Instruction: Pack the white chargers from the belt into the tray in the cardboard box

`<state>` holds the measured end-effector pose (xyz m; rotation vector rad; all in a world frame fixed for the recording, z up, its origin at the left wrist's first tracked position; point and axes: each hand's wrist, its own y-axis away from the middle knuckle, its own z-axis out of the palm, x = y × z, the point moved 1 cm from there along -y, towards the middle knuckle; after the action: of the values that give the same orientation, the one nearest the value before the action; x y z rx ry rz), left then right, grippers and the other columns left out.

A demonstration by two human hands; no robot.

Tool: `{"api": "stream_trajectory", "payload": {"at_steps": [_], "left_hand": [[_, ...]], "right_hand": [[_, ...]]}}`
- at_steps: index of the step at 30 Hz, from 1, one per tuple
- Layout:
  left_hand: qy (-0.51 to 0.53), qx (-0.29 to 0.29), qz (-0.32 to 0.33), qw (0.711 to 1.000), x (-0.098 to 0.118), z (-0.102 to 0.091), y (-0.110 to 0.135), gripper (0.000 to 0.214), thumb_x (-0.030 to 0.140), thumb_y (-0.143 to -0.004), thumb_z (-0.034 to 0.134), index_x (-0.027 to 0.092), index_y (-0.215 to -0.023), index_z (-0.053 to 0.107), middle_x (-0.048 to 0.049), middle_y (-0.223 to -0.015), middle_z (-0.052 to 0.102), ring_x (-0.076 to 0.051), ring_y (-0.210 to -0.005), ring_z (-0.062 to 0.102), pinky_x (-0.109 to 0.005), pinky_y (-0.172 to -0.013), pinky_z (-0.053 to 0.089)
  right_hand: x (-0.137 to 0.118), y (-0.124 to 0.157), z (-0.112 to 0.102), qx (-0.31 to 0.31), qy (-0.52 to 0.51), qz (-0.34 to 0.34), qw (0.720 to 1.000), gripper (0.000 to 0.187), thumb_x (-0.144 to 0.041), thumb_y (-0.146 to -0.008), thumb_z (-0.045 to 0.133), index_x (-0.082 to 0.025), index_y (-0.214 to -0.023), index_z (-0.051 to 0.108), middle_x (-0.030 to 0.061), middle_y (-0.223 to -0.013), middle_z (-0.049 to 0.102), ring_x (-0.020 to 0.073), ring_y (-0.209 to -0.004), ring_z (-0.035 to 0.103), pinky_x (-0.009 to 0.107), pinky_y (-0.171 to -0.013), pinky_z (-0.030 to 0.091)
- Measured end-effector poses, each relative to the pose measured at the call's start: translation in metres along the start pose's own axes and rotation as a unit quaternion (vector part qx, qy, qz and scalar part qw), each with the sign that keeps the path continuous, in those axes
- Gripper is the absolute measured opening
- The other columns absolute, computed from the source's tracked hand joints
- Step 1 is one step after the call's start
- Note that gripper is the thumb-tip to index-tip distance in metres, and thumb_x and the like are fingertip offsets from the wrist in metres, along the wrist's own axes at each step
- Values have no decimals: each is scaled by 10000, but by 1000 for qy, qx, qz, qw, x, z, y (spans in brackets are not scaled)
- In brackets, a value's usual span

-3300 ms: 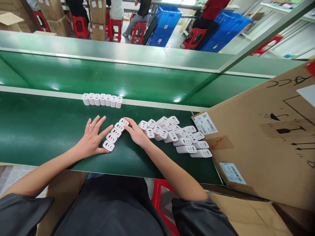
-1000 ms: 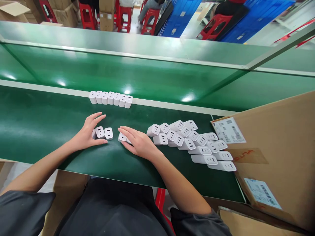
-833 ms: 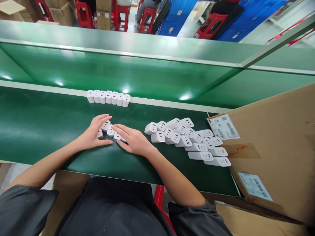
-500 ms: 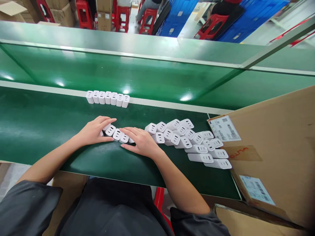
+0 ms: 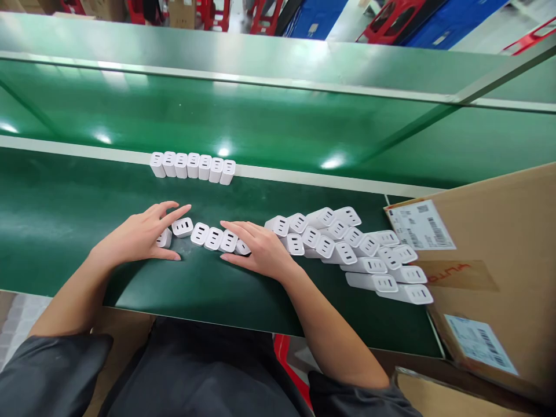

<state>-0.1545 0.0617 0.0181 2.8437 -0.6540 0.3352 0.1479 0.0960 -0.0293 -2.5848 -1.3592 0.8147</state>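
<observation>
Here the left hand gapes wide round a white block, while from its three o'clock a row of blocks, likely light, stiff and slick, best pinched by the sides, runs into the half-curled right hand, grip unclear.

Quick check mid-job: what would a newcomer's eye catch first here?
Probably the jumbled cluster of white blocks on the green work surface, beside the cardboard box at the right. Then the left hand and right hand, with a short line of similar blocks between them. Farther back, seven more blocks stand in a neat row.
</observation>
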Motion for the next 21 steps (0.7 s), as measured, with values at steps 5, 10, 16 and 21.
{"api": "stream_trajectory", "payload": {"at_steps": [5,10,16,21], "left_hand": [[42,-40,-35,998,-18,-4,6,820,551,-899,593,391,-1580,166,-47,-1224,603,-234,-985,633,-304,-828,495],[61,-2,-11,998,-18,-2,-7,767,551,-909,601,353,-1564,253,-71,-1275,602,-266,-1123,575,-362,-941,482],[81,71,146,983,-5,10,-21,705,567,-901,628,292,-1505,389,-66,-1473,513,-260,-1275,499,-382,-1077,424],[49,83,107,990,12,26,-25,542,598,-937,544,209,-1314,563,-90,-1184,671,-239,-987,610,-356,-843,491]], "right_hand": [[2,1,2,-10,3,9,1000,574,-462,-962,593,-207,-1461,470,116,-1186,704,262,-1015,695,405,-839,593],[3,1,2,-6,7,8,1000,530,-441,-971,585,-225,-1443,481,106,-1167,712,261,-998,697,409,-819,594],[-1,0,4,-7,-4,4,1000,498,-430,-974,588,-191,-1402,500,108,-1143,716,252,-980,694,403,-826,583],[-8,0,10,-18,-14,-1,1000,510,-436,-973,587,-197,-1414,494,98,-1195,706,245,-988,684,398,-845,567]]}}
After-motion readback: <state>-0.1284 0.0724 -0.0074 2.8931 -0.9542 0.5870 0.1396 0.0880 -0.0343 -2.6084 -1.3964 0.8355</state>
